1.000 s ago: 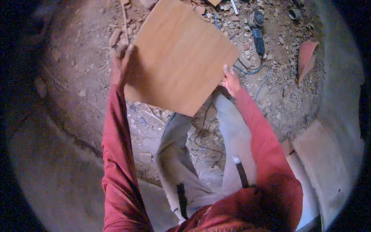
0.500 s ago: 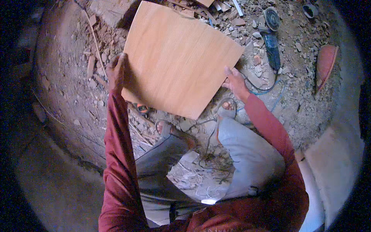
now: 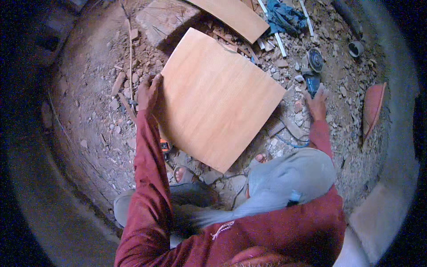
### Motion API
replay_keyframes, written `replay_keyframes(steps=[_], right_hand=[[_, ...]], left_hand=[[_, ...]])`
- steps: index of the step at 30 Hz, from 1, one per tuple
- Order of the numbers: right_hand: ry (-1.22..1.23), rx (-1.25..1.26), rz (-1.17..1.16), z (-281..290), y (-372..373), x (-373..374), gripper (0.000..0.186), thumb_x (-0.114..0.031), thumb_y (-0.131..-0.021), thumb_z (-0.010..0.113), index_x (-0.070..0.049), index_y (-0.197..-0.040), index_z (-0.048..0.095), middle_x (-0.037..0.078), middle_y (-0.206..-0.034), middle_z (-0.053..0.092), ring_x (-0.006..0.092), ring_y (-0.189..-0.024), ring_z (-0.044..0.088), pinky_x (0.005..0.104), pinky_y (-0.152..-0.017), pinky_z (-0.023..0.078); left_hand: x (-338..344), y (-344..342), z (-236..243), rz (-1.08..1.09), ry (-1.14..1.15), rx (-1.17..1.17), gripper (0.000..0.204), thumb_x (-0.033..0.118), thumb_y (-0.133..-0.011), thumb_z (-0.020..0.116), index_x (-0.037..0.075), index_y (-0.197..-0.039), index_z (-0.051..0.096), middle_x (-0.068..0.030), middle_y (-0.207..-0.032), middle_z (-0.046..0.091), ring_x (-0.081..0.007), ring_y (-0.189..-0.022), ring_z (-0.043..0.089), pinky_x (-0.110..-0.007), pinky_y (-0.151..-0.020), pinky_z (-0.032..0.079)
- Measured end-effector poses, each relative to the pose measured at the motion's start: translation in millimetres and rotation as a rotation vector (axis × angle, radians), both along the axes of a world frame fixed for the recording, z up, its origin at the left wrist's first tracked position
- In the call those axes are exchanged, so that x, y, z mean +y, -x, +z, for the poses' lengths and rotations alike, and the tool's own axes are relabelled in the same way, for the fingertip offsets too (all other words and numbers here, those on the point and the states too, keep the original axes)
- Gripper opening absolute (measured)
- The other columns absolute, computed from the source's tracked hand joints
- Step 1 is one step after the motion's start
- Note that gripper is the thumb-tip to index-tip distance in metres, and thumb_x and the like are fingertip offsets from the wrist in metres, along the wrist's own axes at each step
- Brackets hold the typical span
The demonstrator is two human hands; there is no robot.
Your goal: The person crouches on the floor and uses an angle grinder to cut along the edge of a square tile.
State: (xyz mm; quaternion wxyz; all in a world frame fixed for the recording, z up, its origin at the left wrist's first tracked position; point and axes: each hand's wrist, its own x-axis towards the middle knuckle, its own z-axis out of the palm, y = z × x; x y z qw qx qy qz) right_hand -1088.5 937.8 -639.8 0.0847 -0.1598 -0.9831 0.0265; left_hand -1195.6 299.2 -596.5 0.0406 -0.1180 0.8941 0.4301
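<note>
A large, nearly square wood-patterned tile (image 3: 218,98) with a thin pale edge lies tilted in front of me, above the rubble. My left hand (image 3: 149,92) grips its left edge, thumb on the top face, the other fingers partly hidden. Off to the right, my right hand (image 3: 316,103) is closed around the rear body of a blue angle grinder (image 3: 312,80), whose round disc and guard point away from me. The grinder rests on the rubble, its back end covered by my palm. An orange and black tape measure (image 3: 165,145) peeks out beside the tile's lower left edge.
Another wood-patterned piece (image 3: 235,18) lies at the far side, next to a rough block (image 3: 165,22). White strips (image 3: 280,44) and a dark blue cloth (image 3: 287,18) are behind the grinder. A reddish curved piece (image 3: 373,109) and a short pipe (image 3: 355,49) lie at right.
My right hand has let go of the tile's right edge and reached right onto the angle grinder. The left hand still holds the tile. My view has shifted, and my knees have moved.
</note>
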Motion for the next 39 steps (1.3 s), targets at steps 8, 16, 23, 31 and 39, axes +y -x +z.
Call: replay_keyframes(steps=[8, 16, 23, 31, 39], right_hand=[[0.213, -0.141, -0.070, -6, 33, 4, 0.090, -0.052, -0.080, 0.079, 0.003, -0.140, 0.039, 0.033, -0.123, 0.061, 0.0510, -0.105, 0.063, 0.0537, -0.087, 0.053], [0.998, -0.002, 0.084, 102, 11, -56, 0.069, -0.054, -0.078, 0.079, -0.005, -0.123, 0.061, 0.009, -0.096, 0.070, 0.0235, -0.085, 0.067, 0.0394, -0.085, 0.053], [2.161, -0.213, 0.407, 196, 32, -171, 0.065, -0.062, -0.090, 0.067, -0.005, -0.119, 0.060, 0.012, -0.097, 0.069, 0.0210, -0.091, 0.068, 0.0407, -0.089, 0.057], [2.301, -0.076, 0.494, 212, 13, -222, 0.070, -0.056, -0.086, 0.071, 0.000, -0.125, 0.057, 0.017, -0.106, 0.071, 0.0279, -0.101, 0.070, 0.0420, -0.094, 0.056], [2.309, -0.007, 0.202, 179, 5, -182, 0.076, -0.072, -0.082, 0.069, -0.002, -0.110, 0.062, 0.009, -0.090, 0.068, 0.0208, -0.080, 0.070, 0.0364, -0.075, 0.061]], left_hand=[[35, -7, 114, -0.173, 0.039, 0.190, 0.026, 0.021, -0.101, 0.064, -0.001, -0.113, 0.067, -0.0099, -0.103, 0.074, -0.0177, -0.092, 0.069, -0.033, -0.083, 0.054], [136, -107, 148, -0.735, -0.225, -0.226, 0.024, 0.020, -0.102, 0.063, -0.002, -0.109, 0.068, -0.0088, -0.097, 0.072, -0.0137, -0.092, 0.067, -0.032, -0.085, 0.055], [245, -129, 141, -0.612, -0.906, -0.258, 0.063, 0.049, -0.098, 0.065, -0.005, -0.129, 0.057, -0.0114, -0.112, 0.065, -0.0193, -0.101, 0.064, -0.034, -0.091, 0.053], [281, -137, 171, -0.516, -0.872, 0.007, 0.095, 0.043, -0.072, 0.084, -0.003, -0.141, 0.038, -0.0137, -0.116, 0.059, -0.0243, -0.104, 0.061, -0.037, -0.093, 0.050], [295, -138, 119, -0.594, -0.568, 0.069, 0.099, 0.040, -0.074, 0.086, -0.004, -0.146, 0.034, -0.0218, -0.128, 0.062, -0.0313, -0.119, 0.062, -0.039, -0.099, 0.048]])
